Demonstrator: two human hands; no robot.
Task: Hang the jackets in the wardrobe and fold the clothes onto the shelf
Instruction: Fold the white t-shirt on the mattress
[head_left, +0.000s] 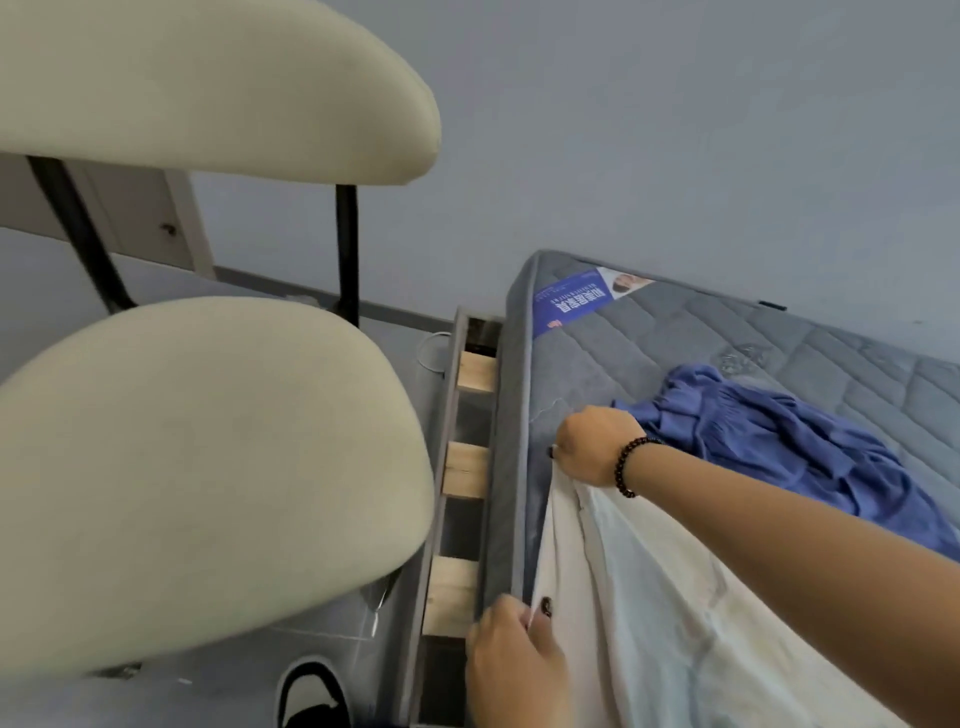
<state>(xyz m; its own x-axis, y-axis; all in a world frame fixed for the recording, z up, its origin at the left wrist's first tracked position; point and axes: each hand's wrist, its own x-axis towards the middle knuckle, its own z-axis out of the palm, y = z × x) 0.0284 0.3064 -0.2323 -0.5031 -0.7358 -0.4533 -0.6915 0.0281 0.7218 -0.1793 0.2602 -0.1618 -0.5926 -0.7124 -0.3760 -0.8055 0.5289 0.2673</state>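
White garment (649, 597): spread along the near edge of the grey mattress (779, 343), its cloth creased and running from the mattress edge down toward the bottom of the view; one border lies right along the mattress side.
Right hand (592, 447): reaching forward across the white garment, fingers curled over and gripping its far edge at the mattress rim; a dark beaded bracelet (631, 465) sits on the wrist.
Left hand (514, 660): low and close to the viewer, pinching the near edge of the same garment between thumb and fingers, right at the side of the mattress; dark polish shows on one nail.
Hands together or apart: well apart, both clamped on the one garment, with its edge stretched between them along the mattress side.
Blue garment (789, 441): crumpled in a heap on the mattress, just beyond the right wrist and beside the white one.
Mattress: quilted grey, bare of sheets, with a blue printed label (571, 304) at its far corner, against a plain pale wall.
Bed frame (460, 467): grey rail beside the mattress, with pale wooden slats showing in the gap.
Chair (208, 457): cream padded seat and backrest on black uprights, standing just left of the bed, filling the left half of the view.
Floor: grey; a black-and-white thing at the bottom edge, which I cannot make out.
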